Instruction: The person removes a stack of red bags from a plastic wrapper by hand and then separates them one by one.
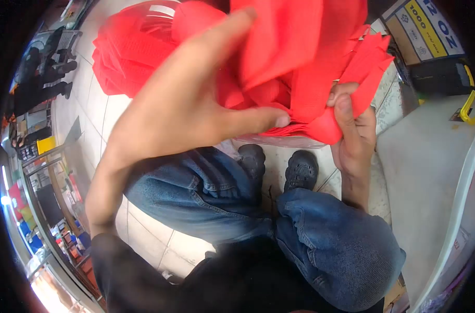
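Note:
Red fabric-like pieces (305, 57) fill the upper middle of the view, in a loose pile above my knees. Under them shows the edge of a clear plastic bag (279, 141). My left hand (195, 99) reaches over the pile with thumb and fingers apart; its thumb touches the red pieces and its fingertips lie by a raised, blurred piece. On the right, my right hand (354, 122) pinches the lower right end of some red strips between thumb and fingers.
A white surface (425, 156) with a yellow handle (470, 108) stands at the right, below a printed cardboard box (425, 28). Metal shelving (55, 229) with goods lines the left. My shoes (301, 169) rest on the tiled floor (149, 235).

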Demonstrator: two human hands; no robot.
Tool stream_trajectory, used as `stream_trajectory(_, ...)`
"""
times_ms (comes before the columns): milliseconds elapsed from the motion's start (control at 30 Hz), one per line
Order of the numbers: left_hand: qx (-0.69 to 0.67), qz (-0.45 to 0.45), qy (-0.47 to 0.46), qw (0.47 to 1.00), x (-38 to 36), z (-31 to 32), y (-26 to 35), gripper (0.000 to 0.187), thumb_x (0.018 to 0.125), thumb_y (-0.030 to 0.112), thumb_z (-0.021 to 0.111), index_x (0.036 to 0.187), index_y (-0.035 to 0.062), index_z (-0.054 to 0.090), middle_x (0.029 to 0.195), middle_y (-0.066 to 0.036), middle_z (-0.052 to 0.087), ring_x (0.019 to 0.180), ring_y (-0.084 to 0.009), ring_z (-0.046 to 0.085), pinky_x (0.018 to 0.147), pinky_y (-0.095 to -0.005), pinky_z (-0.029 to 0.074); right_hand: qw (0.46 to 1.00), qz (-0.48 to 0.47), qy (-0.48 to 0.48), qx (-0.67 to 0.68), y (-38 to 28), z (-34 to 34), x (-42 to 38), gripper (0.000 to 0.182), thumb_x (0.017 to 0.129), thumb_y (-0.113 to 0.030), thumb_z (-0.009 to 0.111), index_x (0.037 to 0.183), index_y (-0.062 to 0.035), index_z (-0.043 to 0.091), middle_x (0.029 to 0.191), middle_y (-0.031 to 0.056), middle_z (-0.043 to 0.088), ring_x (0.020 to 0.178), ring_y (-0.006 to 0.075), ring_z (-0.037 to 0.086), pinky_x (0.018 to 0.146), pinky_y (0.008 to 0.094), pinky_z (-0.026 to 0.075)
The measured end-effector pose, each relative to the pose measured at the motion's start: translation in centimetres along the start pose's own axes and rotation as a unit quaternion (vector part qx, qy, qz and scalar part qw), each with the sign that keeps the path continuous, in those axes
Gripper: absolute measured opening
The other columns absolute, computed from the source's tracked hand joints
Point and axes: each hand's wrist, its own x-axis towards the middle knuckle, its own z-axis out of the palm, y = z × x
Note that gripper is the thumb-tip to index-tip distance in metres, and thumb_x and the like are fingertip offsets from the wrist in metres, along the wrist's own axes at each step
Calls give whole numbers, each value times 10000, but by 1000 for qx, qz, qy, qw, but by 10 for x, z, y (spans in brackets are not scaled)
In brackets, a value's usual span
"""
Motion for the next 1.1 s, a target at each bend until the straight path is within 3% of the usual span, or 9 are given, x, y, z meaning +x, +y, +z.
stream_trajectory(200, 73, -28, -80, 994, 11, 8, -4, 516, 784, 167, 842, 1203, -5, 595, 1096, -90, 677, 1032, -146, 619, 911, -306, 486, 999, -10, 23, -40, -11, 17, 6, 192, 1016, -161, 549, 1061, 18, 604, 1012, 87, 634, 942, 129, 573, 869, 269, 443)
stream_trajectory(267, -15, -102, -96, 990, 13, 8, -7, 293, 847, 154, 747, 1019, -39, 610, 745, -204, 586, 667, -234, 605, 631, -353, 485, 998, -28, 29, -57, -23, 18, 10, 190, 1011, -152, 558, 1069, 20, 614, 1032, 92, 646, 941, 127, 578, 862, 265, 449)
stream_trajectory(300, -62, -42, -61, 995, 13, 10, -10, 192, 889, 137, 696, 961, -23, 619, 728, -128, 603, 628, -156, 541, 581, -337, 447, 997, -19, 10, -72, -35, 16, 12, 183, 1005, -140, 565, 1077, 20, 619, 1056, 100, 653, 941, 125, 582, 867, 265, 449)
stream_trajectory(467, -115, -84, 35, 989, 17, 5, -4, 185, 918, 141, 657, 1024, -10, 634, 890, -9, 660, 836, -101, 606, 737, -291, 500, 962, -50, -89, -252, -92, -16, 29, 213, 1037, -190, 445, 1026, -5, 548, 1132, 180, 609, 1025, 236, 577, 968, 378, 418)
stream_trajectory(733, -172, -209, 55, 961, 17, -2, -8, 307, 990, 249, 593, 1160, -1, 646, 1008, -15, 685, 943, -90, 613, 828, -260, 500, 981, -29, -139, -129, -121, -26, 23, 179, 1052, -237, 335, 1065, -74, 408, 898, 99, 526, 984, 278, 572, 958, 419, 409)
stream_trajectory(933, -204, -170, 124, 956, 19, 7, -4, 322, 1009, 265, 548, 1143, -11, 645, 952, -22, 671, 890, -85, 601, 767, -261, 495, 954, -41, 27, -297, -109, -18, 23, 337, 1023, -259, 517, 1220, 10, 468, 1029, 170, 626, 971, 215, 605, 890, 340, 465)
stream_trajectory(1000, -171, -296, 22, 939, 27, -1, -3, 349, 1027, 231, 512, 1276, -10, 557, 1142, -93, 668, 1006, -158, 656, 837, -303, 536, 827, -121, 219, -503, -103, 0, 19, 445, 944, -216, 667, 1293, -14, 480, 1117, 157, 616, 972, 182, 600, 887, 317, 467)
stream_trajectory(1067, -156, -247, 58, 955, 22, 9, -1, 307, 1017, 209, 514, 1210, -17, 594, 1068, -100, 682, 956, -167, 670, 817, -310, 545, 815, -192, 206, -506, -109, -17, 13, 543, 894, -169, 732, 1340, -13, 464, 1144, 179, 606, 968, 204, 608, 880, 333, 484)
stream_trajectory(1100, -200, -184, 55, 961, 25, 14, -3, 291, 1004, 157, 494, 1213, -28, 577, 1087, -99, 661, 977, -165, 644, 837, -309, 529, 871, -240, 43, -427, -116, -19, 10, 510, 882, -129, 727, 1324, -17, 497, 1172, 169, 618, 1002, 206, 610, 923, 338, 482)
